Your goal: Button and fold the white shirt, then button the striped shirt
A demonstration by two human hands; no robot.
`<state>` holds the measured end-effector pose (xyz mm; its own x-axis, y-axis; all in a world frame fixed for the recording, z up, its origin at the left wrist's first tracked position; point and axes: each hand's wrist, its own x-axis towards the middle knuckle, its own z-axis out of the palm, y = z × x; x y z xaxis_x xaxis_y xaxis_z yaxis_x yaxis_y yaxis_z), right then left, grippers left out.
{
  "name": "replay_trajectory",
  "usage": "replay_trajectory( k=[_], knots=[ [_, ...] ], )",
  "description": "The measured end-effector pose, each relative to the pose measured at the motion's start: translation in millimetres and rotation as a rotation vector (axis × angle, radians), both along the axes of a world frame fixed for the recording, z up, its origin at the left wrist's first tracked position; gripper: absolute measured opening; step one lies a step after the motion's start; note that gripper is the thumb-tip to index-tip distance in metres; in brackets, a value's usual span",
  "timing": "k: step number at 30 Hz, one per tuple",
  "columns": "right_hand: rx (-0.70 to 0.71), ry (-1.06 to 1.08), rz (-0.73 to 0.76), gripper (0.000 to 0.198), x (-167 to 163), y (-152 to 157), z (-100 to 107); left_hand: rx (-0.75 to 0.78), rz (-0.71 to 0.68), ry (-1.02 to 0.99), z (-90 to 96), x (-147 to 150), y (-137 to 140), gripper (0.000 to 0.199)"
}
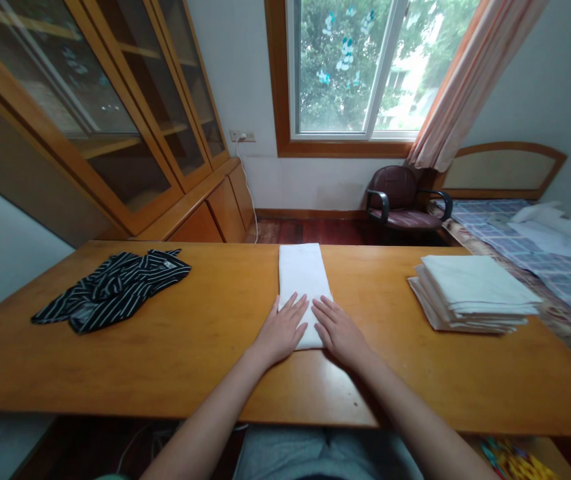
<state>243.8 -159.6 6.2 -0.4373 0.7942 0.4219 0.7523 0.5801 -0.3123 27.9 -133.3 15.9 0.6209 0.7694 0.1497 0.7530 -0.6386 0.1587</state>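
A white cloth (303, 270), folded into a long narrow rectangle, lies flat on the wooden table (225, 320) in front of me. My left hand (283, 327) rests palm down on its near left part, fingers stretched out. Across from it, my right hand (339, 330) lies flat on the near right part, its fingers also extended. Both hands press on the cloth without gripping it. What kind of cloth it is I cannot make out.
A crumpled black garment with white stripes (120, 283) lies at the table's left. On the right sits a stack of folded whitish cloths (475, 293). Beyond the table are a glass-door cabinet (150, 173), a maroon armchair (400, 197) and a bed (530, 233).
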Motion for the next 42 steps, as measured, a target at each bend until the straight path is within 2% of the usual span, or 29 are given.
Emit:
replay_trajectory(
  k=[4,10,20,23,27,30,34,36,38,42],
  knots=[
    [-0.067,-0.108,-0.015,0.051,6,-2,-9,-0.083,0.039,-0.038,-4.4,-6,9,0.056],
    [-0.152,-0.137,-0.018,0.057,13,-8,-6,-0.151,0.091,-0.107,-16.1,-19,25,0.056],
    [-0.224,-0.141,-0.033,0.063,33,-17,-7,-0.101,0.228,-0.148,-27.3,-46,29,0.052],
    [-0.256,-0.103,-0.042,0.061,44,-19,-8,-0.08,0.293,-0.233,-28.6,-55,29,0.049],
    [-0.235,0.022,-0.076,0.057,51,-19,-8,-0.017,0.356,-0.444,-23.2,-59,27,0.045],
    [-0.174,0.078,-0.081,0.056,48,-17,-4,0.073,0.264,-0.512,-9.9,-52,21,0.042],
    [-0.113,0.048,-0.004,0.054,32,-9,7,0.077,-0.059,-0.338,9.6,-34,11,0.042],
    [-0.102,0.023,0.057,0.054,22,-3,12,0.043,-0.16,-0.25,13.9,-25,9,0.043],
    [-0.105,-0.007,0.109,0.054,12,4,14,0.0,-0.181,-0.202,13.0,-18,10,0.045],
    [-0.147,-0.058,0.121,0.055,1,14,10,-0.088,-0.13,-0.159,2.9,-16,17,0.05]
  ],
)
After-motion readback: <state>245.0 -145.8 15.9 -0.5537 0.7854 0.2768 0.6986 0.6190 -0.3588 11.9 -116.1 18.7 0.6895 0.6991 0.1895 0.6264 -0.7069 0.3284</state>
